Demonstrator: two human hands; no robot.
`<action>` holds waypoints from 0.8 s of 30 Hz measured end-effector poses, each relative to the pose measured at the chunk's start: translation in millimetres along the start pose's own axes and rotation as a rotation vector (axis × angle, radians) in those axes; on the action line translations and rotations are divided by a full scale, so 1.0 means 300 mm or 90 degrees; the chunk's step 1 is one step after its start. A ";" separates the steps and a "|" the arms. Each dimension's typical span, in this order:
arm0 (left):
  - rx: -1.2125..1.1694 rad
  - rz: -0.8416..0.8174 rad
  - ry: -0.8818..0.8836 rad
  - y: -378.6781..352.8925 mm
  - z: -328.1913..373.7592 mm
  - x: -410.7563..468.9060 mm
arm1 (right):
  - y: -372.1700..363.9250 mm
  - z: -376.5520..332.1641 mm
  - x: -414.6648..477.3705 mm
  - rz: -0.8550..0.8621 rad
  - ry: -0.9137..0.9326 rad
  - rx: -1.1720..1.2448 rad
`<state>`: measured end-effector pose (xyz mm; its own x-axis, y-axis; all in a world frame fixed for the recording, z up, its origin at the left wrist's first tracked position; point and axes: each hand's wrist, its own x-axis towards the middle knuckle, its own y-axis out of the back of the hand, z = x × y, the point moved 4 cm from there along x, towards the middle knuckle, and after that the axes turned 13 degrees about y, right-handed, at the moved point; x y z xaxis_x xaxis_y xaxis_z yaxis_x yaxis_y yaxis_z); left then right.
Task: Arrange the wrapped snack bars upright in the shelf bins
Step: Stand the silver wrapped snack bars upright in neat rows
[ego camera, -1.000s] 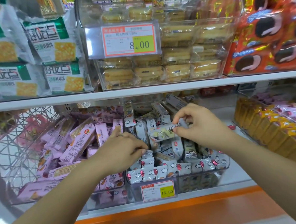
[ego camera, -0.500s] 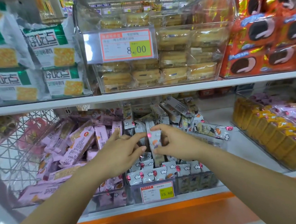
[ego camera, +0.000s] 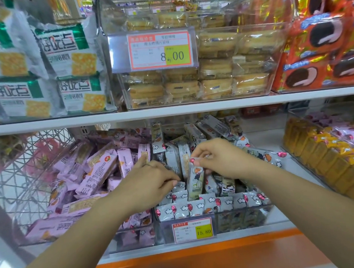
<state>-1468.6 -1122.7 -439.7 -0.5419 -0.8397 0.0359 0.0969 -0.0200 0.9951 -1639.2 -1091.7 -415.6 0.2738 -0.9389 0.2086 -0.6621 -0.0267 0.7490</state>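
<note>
2 bare hands work over a clear bin [ego camera: 238,219] on the lower shelf, behind an orange ledge [ego camera: 199,261] and a yellow price tag [ego camera: 193,229] reading 15.80. Along the bin's front wall a row of grey-white bars [ego camera: 196,209] stands upright, ends up. Just behind that row, the right hand [ego camera: 220,158] pinches the top end of 1 snack bar [ego camera: 195,181] between thumb and fingertips. The bar stands nearly upright, its lower end down among the others in the middle of the bin. The left hand [ego camera: 152,182] sits just left of it with fingers bent, tips against the neighbouring bars; whether it grips one I cannot tell. Further back in the same bin, more bars lie tilted and jumbled. A few loose bars [ego camera: 269,155] lie on the shelf to the right of the bin. The bin on the left [ego camera: 124,242] holds purple bars [ego camera: 96,173] lying in disorder, with a wire basket [ego camera: 20,179] beside it. On the far right, yellow packs [ego camera: 327,163] stand in rows. On the shelf above sit cracker bags [ego camera: 65,63], a clear tub of round cakes [ego camera: 216,70] tagged 8.00, and orange pie packs [ego camera: 321,44].
</note>
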 end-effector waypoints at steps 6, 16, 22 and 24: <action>-0.002 0.007 -0.003 -0.004 -0.002 0.003 | -0.076 0.055 -0.025 -0.103 -0.012 0.035; -0.005 0.011 -0.009 -0.009 -0.006 0.005 | -0.067 0.046 0.008 -0.185 -0.076 0.148; -0.018 0.005 -0.017 -0.012 -0.015 0.012 | -0.034 0.060 -0.007 -0.154 -0.073 0.126; -0.017 0.010 -0.016 -0.012 -0.018 0.015 | -0.043 0.059 -0.003 -0.142 -0.036 0.053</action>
<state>-1466.8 -1129.4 -443.6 -0.5603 -0.8265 0.0542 0.1276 -0.0215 0.9916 -1643.4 -1096.6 -436.5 0.3817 -0.9243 0.0059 -0.6455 -0.2620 0.7174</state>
